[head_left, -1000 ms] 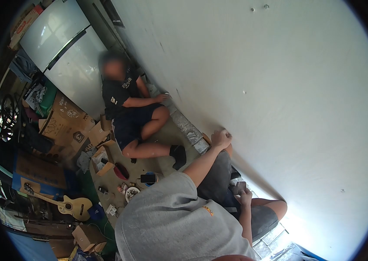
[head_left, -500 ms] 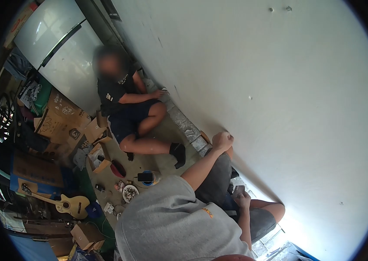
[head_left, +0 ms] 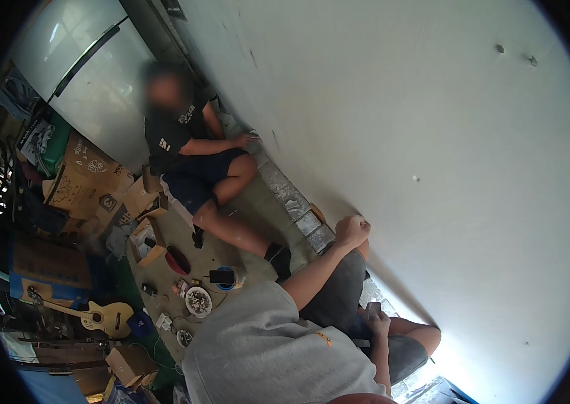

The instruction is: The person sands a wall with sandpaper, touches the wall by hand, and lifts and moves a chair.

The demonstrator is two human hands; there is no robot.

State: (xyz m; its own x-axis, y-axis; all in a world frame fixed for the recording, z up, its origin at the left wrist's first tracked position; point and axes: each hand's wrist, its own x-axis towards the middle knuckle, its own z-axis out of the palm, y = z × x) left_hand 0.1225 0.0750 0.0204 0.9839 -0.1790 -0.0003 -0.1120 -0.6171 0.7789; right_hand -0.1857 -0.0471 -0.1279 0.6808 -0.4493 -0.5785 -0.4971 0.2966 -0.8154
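My left hand [head_left: 352, 231] is closed in a fist beside the white wall [head_left: 433, 121], above my bent knee. Whatever its fingers may hold is hidden. Lower down, my right hand [head_left: 380, 324] grips a small flat dark piece [head_left: 372, 310] over my lap, between my legs and away from the wall. Grey block-like pieces [head_left: 295, 207] line the foot of the wall.
A co-worker in dark clothes [head_left: 194, 182] sits on the floor by the wall, one hand near its base. Around lie a phone [head_left: 222, 277], a plate [head_left: 198, 302], open boxes [head_left: 147, 242], a guitar [head_left: 111, 319] and a fridge [head_left: 99, 84].
The view has shifted, with the wall marks moving right and down. My left hand is slightly lower in view, still fisted. The co-worker's extended leg has moved down toward me.
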